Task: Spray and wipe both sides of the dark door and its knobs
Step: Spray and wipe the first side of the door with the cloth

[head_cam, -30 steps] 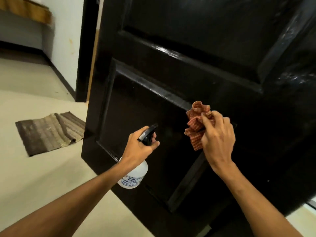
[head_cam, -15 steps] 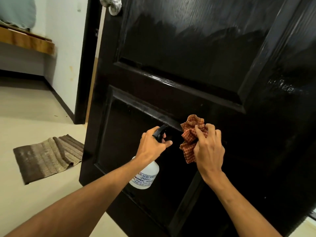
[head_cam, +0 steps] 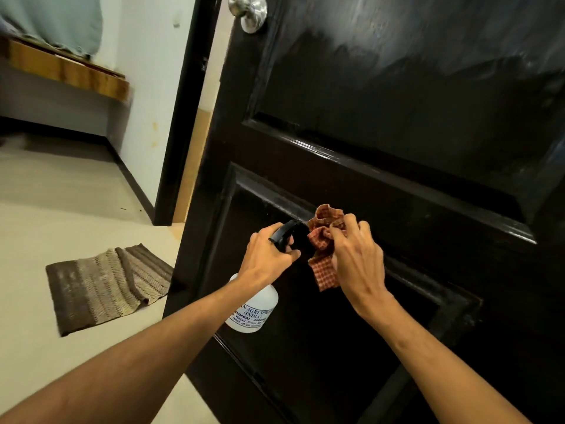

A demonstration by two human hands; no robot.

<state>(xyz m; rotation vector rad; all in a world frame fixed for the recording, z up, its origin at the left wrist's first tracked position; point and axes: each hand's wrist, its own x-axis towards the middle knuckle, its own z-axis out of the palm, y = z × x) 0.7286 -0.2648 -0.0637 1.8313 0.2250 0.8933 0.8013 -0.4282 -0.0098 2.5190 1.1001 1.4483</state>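
Observation:
The dark panelled door (head_cam: 397, 142) fills the right of the view, standing ajar, its upper panel glossy and streaked. A silver knob (head_cam: 249, 12) sticks out near its top left edge. My left hand (head_cam: 266, 258) grips a white spray bottle (head_cam: 253, 310) by its black trigger head, nozzle toward the lower panel. My right hand (head_cam: 357, 264) holds a bunched red checked cloth (head_cam: 324, 240) against the top rim of the lower panel, right beside the nozzle.
A brown striped mat (head_cam: 107, 286) lies on the pale floor at left. The black door frame (head_cam: 183, 117) and a white wall stand behind the door's edge. A wooden ledge (head_cam: 64, 71) with pale fabric over it runs along the far left.
The view has tilted up, bringing the knob into sight. Both hands have come closer together, and the cloth has shifted left along the lower panel's rim.

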